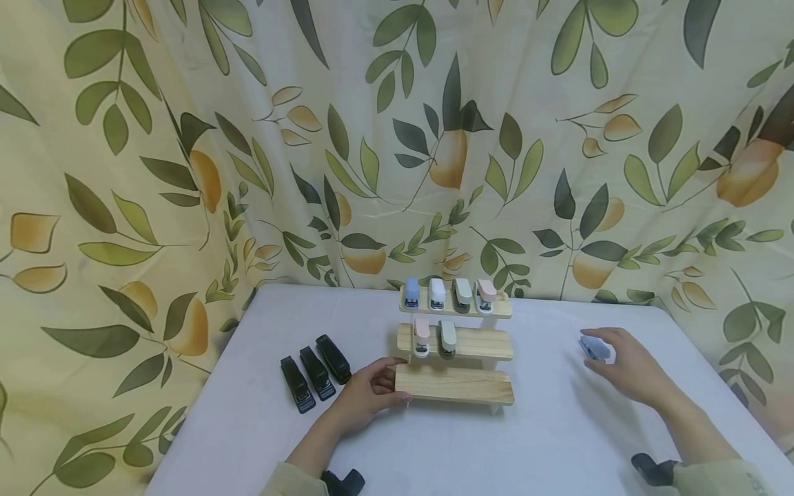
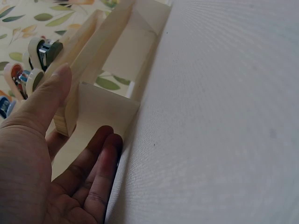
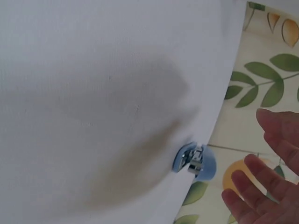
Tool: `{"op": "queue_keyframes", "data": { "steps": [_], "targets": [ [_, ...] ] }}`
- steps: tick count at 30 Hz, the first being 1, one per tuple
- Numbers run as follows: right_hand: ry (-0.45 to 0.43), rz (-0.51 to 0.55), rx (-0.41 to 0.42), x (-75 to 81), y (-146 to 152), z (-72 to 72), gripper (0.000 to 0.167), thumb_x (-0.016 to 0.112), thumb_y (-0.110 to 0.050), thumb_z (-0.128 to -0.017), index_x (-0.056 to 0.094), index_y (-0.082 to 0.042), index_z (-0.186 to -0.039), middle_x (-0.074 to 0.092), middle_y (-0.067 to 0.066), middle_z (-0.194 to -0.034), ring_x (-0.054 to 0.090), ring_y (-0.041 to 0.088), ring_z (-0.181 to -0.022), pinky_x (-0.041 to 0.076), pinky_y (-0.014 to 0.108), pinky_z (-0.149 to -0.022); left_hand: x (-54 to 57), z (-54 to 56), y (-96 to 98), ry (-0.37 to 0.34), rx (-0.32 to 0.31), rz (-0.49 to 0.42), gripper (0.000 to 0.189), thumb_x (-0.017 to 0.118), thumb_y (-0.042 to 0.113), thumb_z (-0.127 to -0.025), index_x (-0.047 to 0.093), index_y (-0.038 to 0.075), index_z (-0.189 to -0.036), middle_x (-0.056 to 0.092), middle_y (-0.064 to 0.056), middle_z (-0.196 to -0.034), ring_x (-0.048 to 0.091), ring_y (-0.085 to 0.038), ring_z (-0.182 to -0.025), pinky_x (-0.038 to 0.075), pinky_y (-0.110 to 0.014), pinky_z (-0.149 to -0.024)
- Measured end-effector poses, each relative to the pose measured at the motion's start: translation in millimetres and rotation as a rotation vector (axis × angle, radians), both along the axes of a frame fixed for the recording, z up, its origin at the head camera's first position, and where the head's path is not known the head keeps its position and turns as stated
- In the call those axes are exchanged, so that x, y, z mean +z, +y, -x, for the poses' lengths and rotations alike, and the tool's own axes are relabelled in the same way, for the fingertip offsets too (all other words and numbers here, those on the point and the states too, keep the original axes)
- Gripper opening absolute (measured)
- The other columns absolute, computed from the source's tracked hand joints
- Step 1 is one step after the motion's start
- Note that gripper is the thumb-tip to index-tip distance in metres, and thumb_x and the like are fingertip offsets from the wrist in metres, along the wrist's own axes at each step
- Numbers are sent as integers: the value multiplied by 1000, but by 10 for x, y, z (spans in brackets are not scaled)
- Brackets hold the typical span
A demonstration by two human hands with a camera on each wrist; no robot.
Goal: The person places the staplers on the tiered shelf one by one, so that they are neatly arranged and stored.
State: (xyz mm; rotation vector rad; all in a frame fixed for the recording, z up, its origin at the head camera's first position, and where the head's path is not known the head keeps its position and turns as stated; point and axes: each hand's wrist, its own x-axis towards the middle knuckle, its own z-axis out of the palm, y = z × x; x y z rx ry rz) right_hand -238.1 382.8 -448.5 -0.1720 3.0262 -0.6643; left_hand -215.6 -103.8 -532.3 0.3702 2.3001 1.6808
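While the left hand (image 1: 375,393) grips the left end of the lowest plank, the thumb on one side of the wood and a finger on the other, the right hand (image 1: 633,368) hovers over a small light-blue stapler (image 1: 595,348) at the right of the white-covered table (image 1: 434,455). Seen from the head, that stapler lies between the right thumb and index finger; the right wrist view, however, shows those fingers spread, with a gap between them and it, so nothing appears to be held on that side.

The gripped plank belongs to a three-tier stand of pale wood with white supports (image 1: 455,384). On its top tier stand a blue stapler (image 1: 412,293), a white stapler (image 1: 437,293), a grey-green stapler (image 1: 462,294) and a pink stapler (image 1: 486,294); the middle tier carries a second pink stapler (image 1: 421,336) and a second grey-green stapler (image 1: 447,338). Three black staplers (image 1: 318,373) lie side by side near the left hand, apart from the stand.

The step in hand looks like arranging staplers on the tiers, with the left hand steadying the stand. If the right hand is reaching rather than letting go, which I cannot tell, the next move calls for lowering it and pinching the light-blue stapler by its sides.
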Motion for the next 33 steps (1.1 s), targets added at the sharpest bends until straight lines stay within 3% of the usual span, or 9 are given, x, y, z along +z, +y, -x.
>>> {"op": "queue_keyframes", "data": {
  "steps": [6, 17, 26, 33],
  "targets": [
    [-53, -9, -34, -51, 147, 41, 64, 72, -19, -95, 46, 1, -149, 34, 43, -149, 35, 64, -131, 36, 82, -100, 29, -8, 3, -2, 0, 2, 59, 85, 39, -86, 60, 37, -139, 66, 3, -116, 66, -14, -102, 56, -22, -89],
    [-77, -19, -22, -108, 295, 132, 60, 69, -16, -96, 45, 5, -147, 40, 44, -142, 54, 60, -118, 53, 69, -87, 32, -6, 1, -8, -2, -4, 59, 85, 40, -86, 60, 38, -139, 65, 3, -116, 66, -15, -103, 56, -21, -89],
    [-105, -13, -30, -168, 337, 213, 65, 70, -15, -96, 41, 8, -148, 45, 43, -141, 58, 57, -114, 55, 66, -87, 14, 3, -4, -2, -10, -2, 60, 85, 40, -86, 59, 39, -140, 65, 3, -116, 66, -15, -103, 56, -22, -91],
    [-138, -15, -48, -197, 344, 271, 70, 70, -25, -97, 37, 9, -149, 47, 45, -137, 55, 59, -115, 54, 66, -86, 10, 3, -7, -7, -8, -7, 61, 85, 40, -85, 59, 37, -140, 65, 2, -117, 66, -15, -103, 56, -23, -91]
  ]
}}
